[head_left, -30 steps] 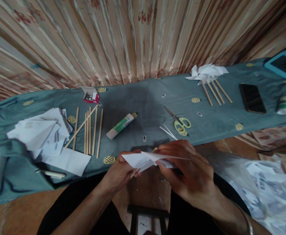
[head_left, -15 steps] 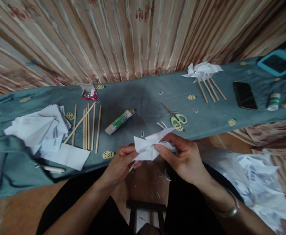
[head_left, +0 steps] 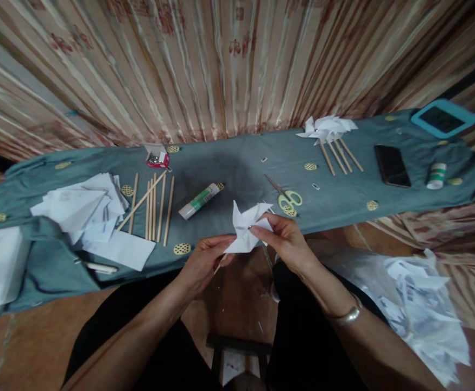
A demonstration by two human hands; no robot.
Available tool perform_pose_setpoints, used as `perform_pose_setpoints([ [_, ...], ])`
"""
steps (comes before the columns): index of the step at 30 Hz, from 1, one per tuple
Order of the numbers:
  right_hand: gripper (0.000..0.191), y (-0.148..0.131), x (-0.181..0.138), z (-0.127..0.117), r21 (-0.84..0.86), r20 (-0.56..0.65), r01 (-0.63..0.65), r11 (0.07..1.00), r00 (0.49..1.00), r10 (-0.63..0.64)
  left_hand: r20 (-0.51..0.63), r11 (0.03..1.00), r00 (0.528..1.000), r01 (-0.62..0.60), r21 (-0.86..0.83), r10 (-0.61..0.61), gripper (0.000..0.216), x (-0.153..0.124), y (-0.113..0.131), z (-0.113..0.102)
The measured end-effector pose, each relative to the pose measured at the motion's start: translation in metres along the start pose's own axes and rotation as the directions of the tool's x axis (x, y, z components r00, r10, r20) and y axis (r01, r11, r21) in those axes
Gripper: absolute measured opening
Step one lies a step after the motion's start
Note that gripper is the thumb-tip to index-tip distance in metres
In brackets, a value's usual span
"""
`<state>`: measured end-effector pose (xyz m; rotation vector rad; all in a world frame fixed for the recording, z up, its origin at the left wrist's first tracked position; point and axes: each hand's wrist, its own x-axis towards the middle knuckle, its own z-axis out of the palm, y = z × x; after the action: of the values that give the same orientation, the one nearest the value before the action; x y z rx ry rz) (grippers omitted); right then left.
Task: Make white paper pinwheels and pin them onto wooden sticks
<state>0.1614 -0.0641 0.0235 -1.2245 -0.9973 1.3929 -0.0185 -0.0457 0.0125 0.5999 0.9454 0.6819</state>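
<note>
A white paper pinwheel (head_left: 243,234) is held up in front of me at the table's near edge, its folded blades facing up. My left hand (head_left: 205,260) is closed at its left side, with the end of a thin wooden stick (head_left: 220,264) poking out below the fingers. The thumb of my right hand (head_left: 289,240) presses near the pinwheel's middle, by a small dark dot that looks like a pin head. The fingers behind the paper are partly hidden. Green-handled scissors (head_left: 288,200) and a glue stick (head_left: 199,201) lie just beyond.
Loose wooden sticks (head_left: 167,212), stacked paper (head_left: 74,209) and a small red box of pins (head_left: 157,158) are on the left. Finished pinwheels (head_left: 329,130), a phone (head_left: 392,165) and a blue-framed tablet (head_left: 444,118) lie right. A bag of paper (head_left: 420,304) stands below.
The pinwheel has tilted so that its face and middle show more. My right hand has shifted left and slightly up, its thumb still at the centre. The view has moved a little.
</note>
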Motion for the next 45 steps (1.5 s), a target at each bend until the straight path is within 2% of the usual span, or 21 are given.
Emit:
perform_pose_setpoints([
  [14,0.034,0.004,0.008,0.012,0.082,0.130,-0.101,0.991,0.987,0.090,-0.118,0.993,0.989,-0.101,-0.053,0.094,0.024,-0.025,-0.013,-0.001],
  [18,0.039,0.008,0.008,0.019,-0.003,0.170,-0.109,0.994,0.980,0.108,-0.164,0.988,0.984,-0.091,-0.126,0.070,0.022,-0.033,-0.024,-0.005],
  [22,0.045,0.009,0.012,0.020,-0.204,0.264,-0.091,0.975,0.954,0.144,-0.136,0.974,0.990,-0.072,-0.213,0.043,0.024,-0.039,-0.037,-0.011],
  [26,0.038,0.005,0.024,0.018,-0.366,0.335,-0.080,0.927,0.918,0.211,-0.103,0.944,0.995,-0.048,-0.326,0.015,0.026,-0.039,-0.052,-0.014],
  [31,0.020,-0.001,0.044,0.019,-0.553,0.394,-0.028,0.833,0.872,0.291,-0.159,0.907,0.987,-0.042,-0.420,-0.028,0.022,-0.035,-0.062,-0.014],
  [34,0.017,-0.004,0.052,0.021,-0.639,0.425,0.019,0.769,0.842,0.333,-0.162,0.885,0.986,-0.041,-0.463,-0.039,0.025,-0.032,-0.063,-0.013],
  [45,0.011,-0.012,0.078,0.031,-0.811,0.492,0.231,0.537,0.767,0.411,-0.188,0.847,0.978,-0.026,-0.530,-0.088,0.027,-0.018,-0.071,-0.011],
])
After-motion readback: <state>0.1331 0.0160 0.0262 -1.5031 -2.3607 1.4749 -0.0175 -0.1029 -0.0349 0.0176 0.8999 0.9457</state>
